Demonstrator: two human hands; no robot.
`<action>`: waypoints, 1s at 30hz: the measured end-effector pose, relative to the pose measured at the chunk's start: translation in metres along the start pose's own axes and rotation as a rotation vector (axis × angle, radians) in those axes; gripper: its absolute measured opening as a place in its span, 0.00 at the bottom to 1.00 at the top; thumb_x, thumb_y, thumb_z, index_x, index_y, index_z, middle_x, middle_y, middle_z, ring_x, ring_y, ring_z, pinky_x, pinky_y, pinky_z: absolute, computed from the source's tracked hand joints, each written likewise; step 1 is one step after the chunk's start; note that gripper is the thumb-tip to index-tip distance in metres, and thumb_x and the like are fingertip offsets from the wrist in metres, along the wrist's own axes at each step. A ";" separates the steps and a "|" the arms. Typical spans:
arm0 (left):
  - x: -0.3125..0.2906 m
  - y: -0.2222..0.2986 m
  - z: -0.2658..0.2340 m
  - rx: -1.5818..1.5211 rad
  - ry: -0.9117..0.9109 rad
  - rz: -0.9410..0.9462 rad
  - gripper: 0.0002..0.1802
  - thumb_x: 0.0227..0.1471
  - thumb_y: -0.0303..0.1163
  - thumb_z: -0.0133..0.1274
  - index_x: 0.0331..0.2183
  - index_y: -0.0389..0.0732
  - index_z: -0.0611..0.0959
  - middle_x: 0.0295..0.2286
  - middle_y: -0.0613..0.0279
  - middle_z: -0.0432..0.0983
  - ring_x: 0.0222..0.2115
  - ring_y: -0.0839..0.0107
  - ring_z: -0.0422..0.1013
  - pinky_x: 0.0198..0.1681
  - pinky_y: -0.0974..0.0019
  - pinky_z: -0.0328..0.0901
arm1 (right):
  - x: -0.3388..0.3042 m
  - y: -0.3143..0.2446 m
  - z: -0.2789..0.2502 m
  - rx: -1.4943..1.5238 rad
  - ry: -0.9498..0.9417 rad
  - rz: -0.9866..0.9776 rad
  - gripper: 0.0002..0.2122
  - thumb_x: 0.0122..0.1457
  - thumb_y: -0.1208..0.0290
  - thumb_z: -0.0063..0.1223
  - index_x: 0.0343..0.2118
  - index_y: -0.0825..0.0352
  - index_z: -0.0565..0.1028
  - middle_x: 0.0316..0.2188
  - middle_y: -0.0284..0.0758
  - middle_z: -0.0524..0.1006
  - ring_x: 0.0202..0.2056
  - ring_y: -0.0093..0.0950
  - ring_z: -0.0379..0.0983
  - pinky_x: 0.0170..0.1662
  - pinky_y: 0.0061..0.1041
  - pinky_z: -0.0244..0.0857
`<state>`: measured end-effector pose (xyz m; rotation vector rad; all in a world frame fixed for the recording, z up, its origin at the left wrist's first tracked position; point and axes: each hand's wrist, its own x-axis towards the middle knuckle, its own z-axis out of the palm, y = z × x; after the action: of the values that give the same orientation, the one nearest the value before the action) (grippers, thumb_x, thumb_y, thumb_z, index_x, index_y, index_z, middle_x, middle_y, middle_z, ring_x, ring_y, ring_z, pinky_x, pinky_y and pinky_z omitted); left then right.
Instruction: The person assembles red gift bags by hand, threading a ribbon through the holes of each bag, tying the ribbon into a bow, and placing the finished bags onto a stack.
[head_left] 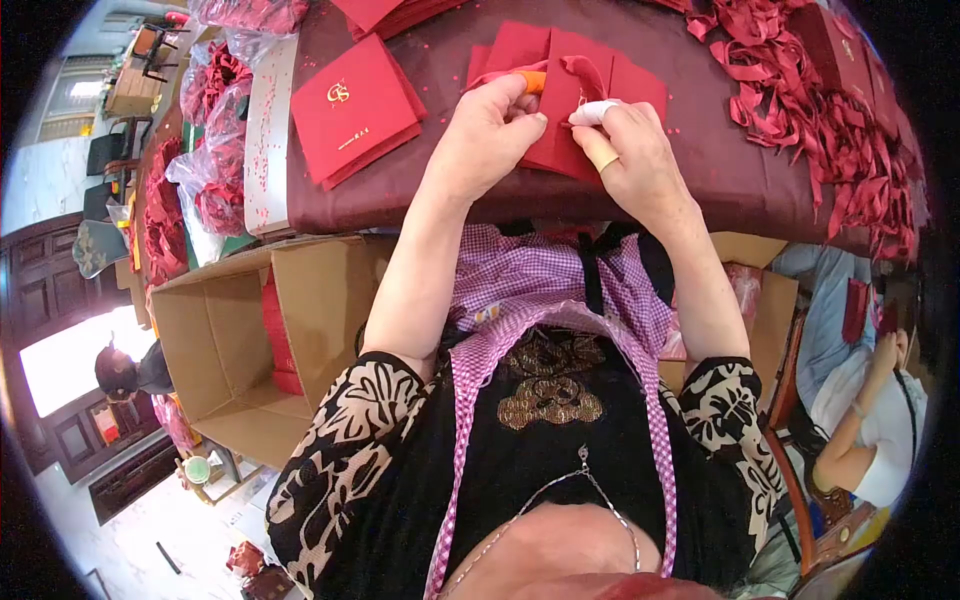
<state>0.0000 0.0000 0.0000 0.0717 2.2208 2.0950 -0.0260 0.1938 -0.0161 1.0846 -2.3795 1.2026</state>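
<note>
Two hands (pixel 485 135), three finger covers (pixel 599 148), red cards (pixel 557 148)

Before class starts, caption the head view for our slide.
Left hand and right hand handle red ribbon over red card.

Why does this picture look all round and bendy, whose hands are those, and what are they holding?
There's no machine working here, just a person's left hand and right hand. A very wide camera on that person's head looks down, which bends straight edges. On the dark red tablecloth lie a stack of red folders at left and a heap of red ribbons at right. Both hands are at a red folder with a red ribbon; exactly which fingers pinch it is hard to see.
</note>
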 end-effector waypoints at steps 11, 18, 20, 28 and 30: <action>-0.003 -0.001 -0.005 -0.049 -0.016 -0.022 0.22 0.49 0.19 0.54 0.48 0.33 0.76 0.33 0.71 0.70 0.33 0.83 0.67 0.38 0.79 0.64 | 0.001 -0.004 -0.002 0.015 0.026 0.031 0.04 0.56 0.72 0.54 0.32 0.65 0.73 0.30 0.35 0.78 0.35 0.33 0.73 0.43 0.31 0.58; -0.003 0.000 -0.001 -0.040 0.011 0.052 0.15 0.49 0.19 0.52 0.42 0.34 0.78 0.28 0.73 0.68 0.27 0.86 0.64 0.27 0.79 0.60 | 0.002 -0.010 -0.006 0.005 0.039 0.010 0.04 0.55 0.72 0.55 0.31 0.65 0.73 0.29 0.35 0.78 0.34 0.33 0.73 0.43 0.31 0.58; -0.002 0.000 -0.001 -0.035 -0.001 0.066 0.16 0.49 0.19 0.52 0.43 0.34 0.78 0.28 0.73 0.68 0.27 0.86 0.64 0.27 0.79 0.60 | 0.002 -0.011 -0.006 0.001 0.043 0.009 0.04 0.55 0.72 0.55 0.30 0.65 0.73 0.28 0.35 0.78 0.34 0.32 0.73 0.42 0.31 0.58; -0.005 0.007 0.002 0.053 -0.006 0.116 0.19 0.49 0.19 0.53 0.46 0.33 0.77 0.30 0.72 0.69 0.29 0.83 0.65 0.32 0.78 0.62 | 0.003 -0.010 -0.002 -0.079 0.076 -0.061 0.04 0.55 0.71 0.55 0.29 0.64 0.73 0.27 0.34 0.77 0.32 0.32 0.74 0.40 0.32 0.59; -0.006 0.008 0.002 0.078 -0.013 0.117 0.19 0.50 0.18 0.53 0.47 0.33 0.76 0.31 0.71 0.70 0.31 0.84 0.66 0.35 0.79 0.63 | 0.003 -0.011 -0.002 -0.088 0.091 -0.073 0.04 0.55 0.71 0.54 0.29 0.64 0.73 0.27 0.34 0.77 0.32 0.32 0.74 0.40 0.32 0.59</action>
<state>0.0062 0.0016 0.0077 0.2249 2.3442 2.0571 -0.0202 0.1890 -0.0068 1.0571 -2.2812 1.0887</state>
